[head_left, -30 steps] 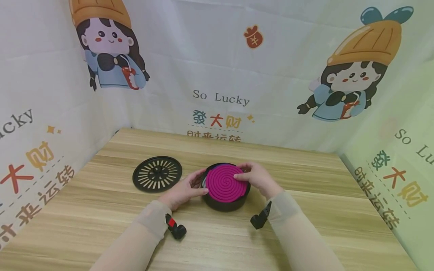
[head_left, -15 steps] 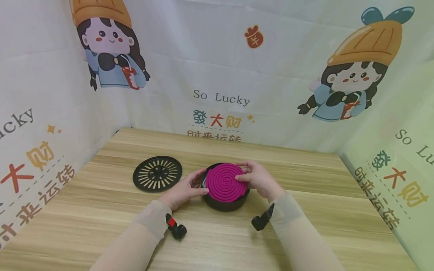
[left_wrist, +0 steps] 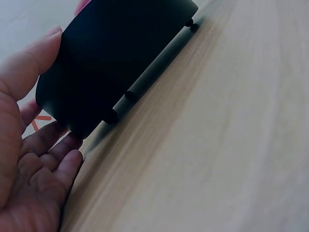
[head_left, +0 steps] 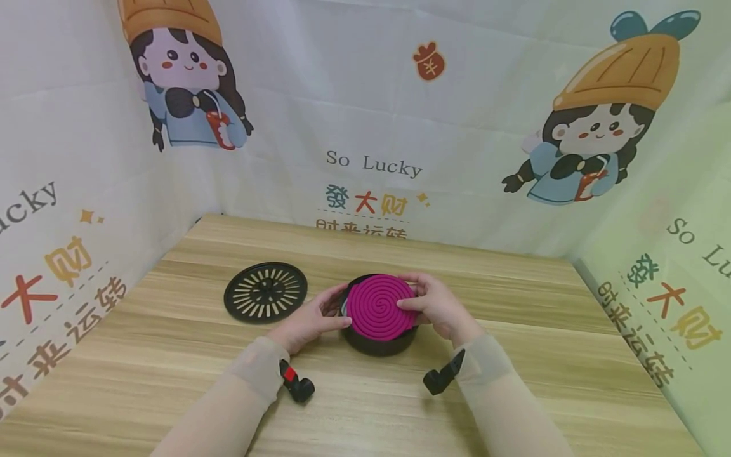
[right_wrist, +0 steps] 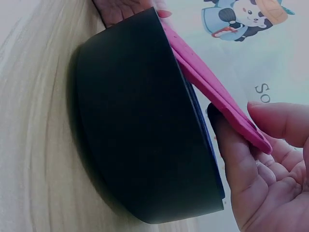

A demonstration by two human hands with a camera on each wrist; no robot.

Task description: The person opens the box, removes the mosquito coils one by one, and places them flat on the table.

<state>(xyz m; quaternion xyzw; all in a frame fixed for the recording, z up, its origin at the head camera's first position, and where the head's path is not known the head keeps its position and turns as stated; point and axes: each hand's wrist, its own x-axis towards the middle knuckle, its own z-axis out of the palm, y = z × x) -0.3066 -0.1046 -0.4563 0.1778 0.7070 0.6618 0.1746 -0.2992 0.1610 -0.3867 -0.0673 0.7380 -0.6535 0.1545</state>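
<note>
In the head view, a magenta spiral mosquito coil [head_left: 377, 311] lies at the mouth of a round black box [head_left: 379, 347]. My right hand [head_left: 442, 308] pinches the coil's right edge, thumb on top and fingers underneath. The right wrist view shows the coil [right_wrist: 212, 92] tilted, that edge raised above the rim and the far side low at the box. It looks like more than one layer. My left hand [head_left: 305, 322] holds the box's left side, thumb near the rim. Small feet under the box [left_wrist: 120, 58] show in the left wrist view.
A round black slotted lid [head_left: 265, 292] lies on the wooden table [head_left: 365, 412], left of the box and close to the left hand. Printed cloth [head_left: 365, 95] hangs behind and along both sides of the table. Something blue shows just inside the box's rim.
The right hand has shifted slightly, its thumb a little further right and lower on the coil. The left hand, box and lid stay in place.
</note>
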